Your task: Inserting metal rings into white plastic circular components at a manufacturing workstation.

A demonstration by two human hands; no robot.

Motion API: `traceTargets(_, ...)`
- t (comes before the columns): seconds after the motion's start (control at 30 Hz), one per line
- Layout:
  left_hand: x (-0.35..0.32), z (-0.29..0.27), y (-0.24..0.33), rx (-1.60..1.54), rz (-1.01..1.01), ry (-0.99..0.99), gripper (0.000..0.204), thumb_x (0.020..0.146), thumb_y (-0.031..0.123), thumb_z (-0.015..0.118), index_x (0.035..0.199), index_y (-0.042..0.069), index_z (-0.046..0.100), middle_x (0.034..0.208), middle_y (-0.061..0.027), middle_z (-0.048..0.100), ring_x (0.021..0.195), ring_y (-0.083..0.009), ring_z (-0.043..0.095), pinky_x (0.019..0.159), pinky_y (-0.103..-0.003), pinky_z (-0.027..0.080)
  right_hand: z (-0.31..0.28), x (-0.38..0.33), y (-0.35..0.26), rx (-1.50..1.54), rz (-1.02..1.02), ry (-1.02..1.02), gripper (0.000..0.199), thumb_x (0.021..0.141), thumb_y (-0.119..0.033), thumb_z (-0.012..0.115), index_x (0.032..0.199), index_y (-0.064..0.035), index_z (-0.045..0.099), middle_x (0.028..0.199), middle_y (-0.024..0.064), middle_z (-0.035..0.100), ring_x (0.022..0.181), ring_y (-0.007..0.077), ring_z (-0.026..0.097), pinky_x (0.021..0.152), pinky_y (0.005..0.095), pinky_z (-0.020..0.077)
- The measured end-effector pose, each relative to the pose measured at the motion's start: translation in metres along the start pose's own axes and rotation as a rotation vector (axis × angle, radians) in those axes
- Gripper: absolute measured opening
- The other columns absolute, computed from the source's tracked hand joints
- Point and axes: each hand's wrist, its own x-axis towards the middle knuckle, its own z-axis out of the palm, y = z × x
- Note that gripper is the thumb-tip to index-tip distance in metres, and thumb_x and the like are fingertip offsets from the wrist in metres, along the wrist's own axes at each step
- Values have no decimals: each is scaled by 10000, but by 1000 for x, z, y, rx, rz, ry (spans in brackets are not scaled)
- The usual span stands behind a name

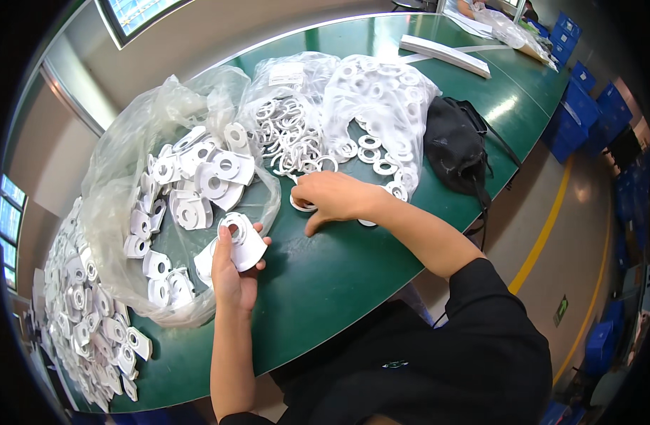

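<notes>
- Left grip (236,282) pinched a white plate (250,252).
- Right grip (331,198) touched a white ring (303,208); whether pinching, I couldn't tell.
- Ring pile (288,138) lay beyond right grip.

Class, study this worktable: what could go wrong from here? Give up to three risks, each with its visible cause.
1. The right hand's forearm is beside loose white rings; it might sweep some away.
2. The left hand, holding a white part, is close to the large clear bag's rim, which might snag.
3. The black fabric item lies near the table edge, so a bump might drop it.
</notes>
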Motion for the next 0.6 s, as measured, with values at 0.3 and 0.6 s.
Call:
traceTargets(0.3, 4, 1, -5, -10, -17, -112, 248, 982, 203, 447, 1177, 49, 446, 1140, -194, 605, 896, -255, 649, 539, -265, 467, -19, 10, 1, 17, -15, 283, 172, 808, -207, 666, 854, -42, 687, 730, 155, 634, 672, 286, 615, 611, 365, 460)
traceTargets(0.6, -2, 8, -5, 41, -82, -203, 360, 901, 69, 492, 1244, 39, 385, 1115, -155, 615, 884, -201, 653, 547, -241, 444, -3, 19, -28, 726, 59, 320, 203, 924, -128, 565, 1066, -28, 669, 840, 6, 639, 732, 57, 530, 627, 207, 417)
